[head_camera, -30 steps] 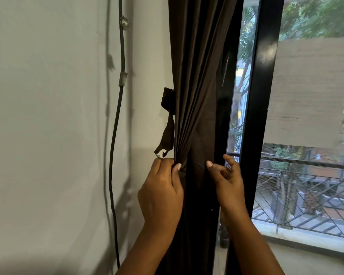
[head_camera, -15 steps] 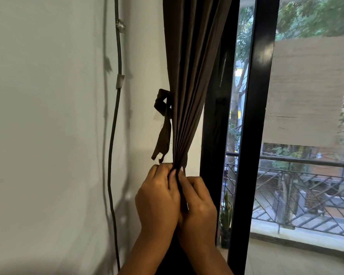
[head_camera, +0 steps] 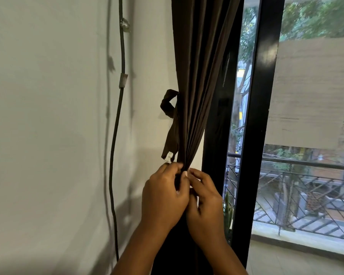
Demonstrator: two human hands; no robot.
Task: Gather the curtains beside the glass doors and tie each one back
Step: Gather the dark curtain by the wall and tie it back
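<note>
A dark brown curtain (head_camera: 197, 80) hangs beside the black-framed glass door (head_camera: 258, 116), bunched into narrow pleats. My left hand (head_camera: 165, 197) and my right hand (head_camera: 205, 203) grip the gathered folds together at waist height, fingers curled round the cloth from either side. A matching brown tieback strap (head_camera: 170, 128) hangs loose from the wall just left of the curtain, its white-tipped end right above my left hand's fingers. The curtain below my hands is mostly hidden behind my forearms.
A dark cable (head_camera: 117, 124) runs down the white wall (head_camera: 48, 116) at the left, held by clips. Through the glass are a balcony railing (head_camera: 306, 195), trees and a building. A potted plant (head_camera: 227, 213) stands behind the door frame.
My right hand swept the curtain's right edge leftward to meet my left hand. The spread cloth is now bunched tight, uncovering the door frame and glass.
</note>
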